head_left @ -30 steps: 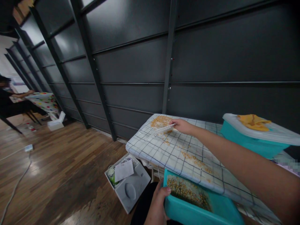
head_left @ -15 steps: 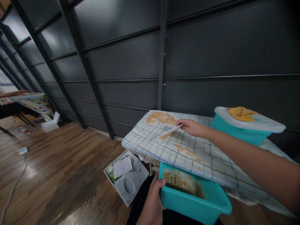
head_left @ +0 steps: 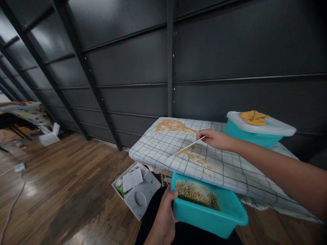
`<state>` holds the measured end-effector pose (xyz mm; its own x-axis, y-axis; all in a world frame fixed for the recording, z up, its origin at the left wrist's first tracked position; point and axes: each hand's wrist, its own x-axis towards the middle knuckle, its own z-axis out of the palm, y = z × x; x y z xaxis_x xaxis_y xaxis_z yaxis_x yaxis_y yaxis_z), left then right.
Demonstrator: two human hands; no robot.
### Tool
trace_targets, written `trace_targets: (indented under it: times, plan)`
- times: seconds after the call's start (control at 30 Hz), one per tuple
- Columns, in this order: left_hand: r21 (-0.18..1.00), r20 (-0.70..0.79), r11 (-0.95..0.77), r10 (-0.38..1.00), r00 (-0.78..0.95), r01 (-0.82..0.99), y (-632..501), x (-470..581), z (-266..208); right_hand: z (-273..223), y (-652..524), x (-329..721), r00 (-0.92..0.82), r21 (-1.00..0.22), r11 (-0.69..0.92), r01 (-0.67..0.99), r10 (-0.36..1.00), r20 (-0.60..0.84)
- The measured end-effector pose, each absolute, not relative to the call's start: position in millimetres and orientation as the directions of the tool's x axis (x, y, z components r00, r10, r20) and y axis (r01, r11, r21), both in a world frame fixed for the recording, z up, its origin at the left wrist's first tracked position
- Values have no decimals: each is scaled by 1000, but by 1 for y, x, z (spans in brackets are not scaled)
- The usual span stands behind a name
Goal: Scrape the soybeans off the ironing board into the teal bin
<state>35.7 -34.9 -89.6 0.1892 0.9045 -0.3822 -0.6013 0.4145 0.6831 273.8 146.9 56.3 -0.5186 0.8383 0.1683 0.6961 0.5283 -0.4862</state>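
My left hand (head_left: 165, 211) grips the near left corner of a teal plastic bin (head_left: 209, 219), thumb over the rim. The bin is tucked under the table's front edge, above my lap. Inside it lie small yellow grains (head_left: 196, 194) mixed with white and dark green bits. My right hand (head_left: 211, 137) pinches the end of a thin white strip (head_left: 190, 145), whose far end is low over the checked cloth (head_left: 153, 146). Close against the strip are loose yellow grains (head_left: 182, 152). A wider spread of grains (head_left: 171, 125) covers the table's back left.
A lidded teal bin (head_left: 252, 132) with a yellow cloth (head_left: 254, 117) on top stands at the table's right. On the floor to the left is a white box (head_left: 139, 194) holding papers. A dark panelled wall (head_left: 133, 68) rises behind; a cable (head_left: 16, 204) crosses the floor.
The strip has turned from flatter to more edge-on, with grains now lined along it. The whole view has shifted slightly. My left hand keeps its hold on the bin.
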Motion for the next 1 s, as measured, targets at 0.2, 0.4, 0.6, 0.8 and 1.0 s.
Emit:
trace_targets:
  times: [0.2,0.4,0.6,0.8,1.0]
  plan:
    - [679,-415,431,893,173,-594,-35,36,-86,51,140,284,-526,-482,539,691,832,176]
    - [676,-437,442,885,162,-590,-32,32,-81,47,135,289,-499,-482,522,703,846,188]
    - [656,-431,458,880,201,-601,-33,30,-79,51,125,291,-498,-485,517,705,848,181]
    - [660,-437,463,877,199,-591,-34,30,-74,53,118,292,-509,-490,528,693,840,185]
    - [661,-425,458,882,206,-595,-34,31,-72,50,116,297,-516,-487,533,691,837,185]
